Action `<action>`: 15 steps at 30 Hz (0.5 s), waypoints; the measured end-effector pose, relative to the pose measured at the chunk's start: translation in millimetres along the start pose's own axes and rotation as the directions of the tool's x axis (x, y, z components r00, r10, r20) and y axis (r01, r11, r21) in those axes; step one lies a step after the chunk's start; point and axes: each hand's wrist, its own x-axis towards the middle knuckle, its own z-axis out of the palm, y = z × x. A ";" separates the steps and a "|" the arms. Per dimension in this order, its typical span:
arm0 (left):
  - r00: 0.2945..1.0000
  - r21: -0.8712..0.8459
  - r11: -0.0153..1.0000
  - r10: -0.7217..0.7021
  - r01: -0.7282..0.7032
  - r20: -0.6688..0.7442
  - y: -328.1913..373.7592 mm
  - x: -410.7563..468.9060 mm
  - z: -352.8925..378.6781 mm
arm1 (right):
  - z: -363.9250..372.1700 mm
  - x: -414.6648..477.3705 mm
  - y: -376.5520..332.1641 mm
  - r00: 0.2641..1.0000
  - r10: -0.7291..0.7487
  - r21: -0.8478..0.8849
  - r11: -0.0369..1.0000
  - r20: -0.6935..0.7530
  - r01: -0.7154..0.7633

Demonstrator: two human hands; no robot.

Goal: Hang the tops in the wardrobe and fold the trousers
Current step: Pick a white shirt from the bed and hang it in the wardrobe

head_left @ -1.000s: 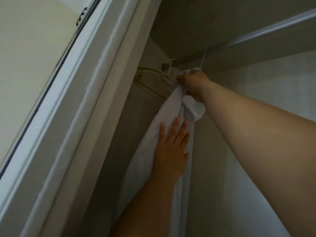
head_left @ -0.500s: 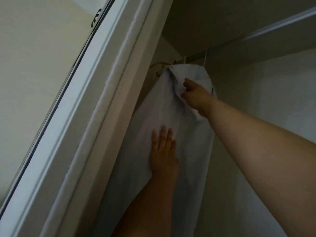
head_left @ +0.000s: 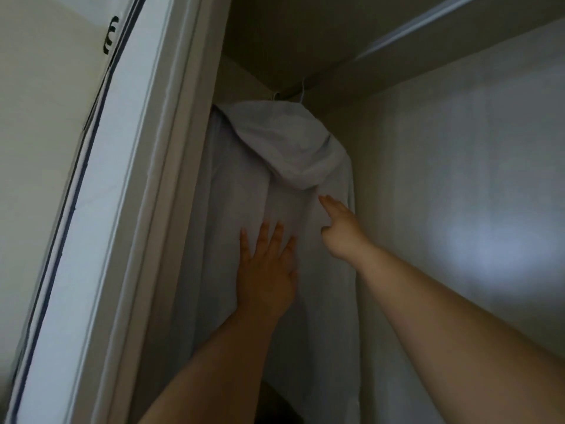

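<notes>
Nearest the camera, two bare forearms are raised from the lower edge of the view into the wardrobe point(head_left: 458, 179). At the left, the pale door frame point(head_left: 146, 179) is seen running steeply upward, with a dark strip along its outer edge.

Further in, the left hand point(head_left: 266, 270) is laid flat on the white hooded top point(head_left: 232, 209), the fingers straight and slightly spread and the palm pressed on the cloth; nothing is grasped by it. Just to its right and a little higher, the right hand point(head_left: 339, 231) is held against the same garment. Its forefinger is stretched straight and set on the cloth just under the hood point(head_left: 284, 142), and no fold is seen clutched, so the hold is taken as released. The other fingers are hidden behind the hand.

The top is hung at the left end of the wardrobe, between the door frame and the pale inner wall, its body draped downward past both arms. The hood is slumped over the shoulders. Above it, a thin wire hanger hook point(head_left: 302, 93) is caught over the dark rail point(head_left: 290, 93), close under the wardrobe's shadowed ceiling point(head_left: 305, 41). A soft patch of light is cast on the inner wall at the right.
</notes>
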 end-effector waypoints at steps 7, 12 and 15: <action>0.995 0.011 0.996 0.093 -0.093 0.032 14.9 -49.0 -29.3 | -26.2 -96.7 15.8 0.999 -0.020 -0.310 0.950 0.044 0.033; 0.988 0.018 0.994 0.106 -0.109 0.114 26.6 -93.7 -41.4 | -36.5 -159.9 27.2 0.995 0.046 -0.328 0.945 0.087 -0.015; 0.984 0.006 0.992 0.126 -0.128 0.129 36.0 -121.2 -48.0 | -34.4 -197.0 34.4 0.988 0.104 -0.304 0.950 0.114 -0.065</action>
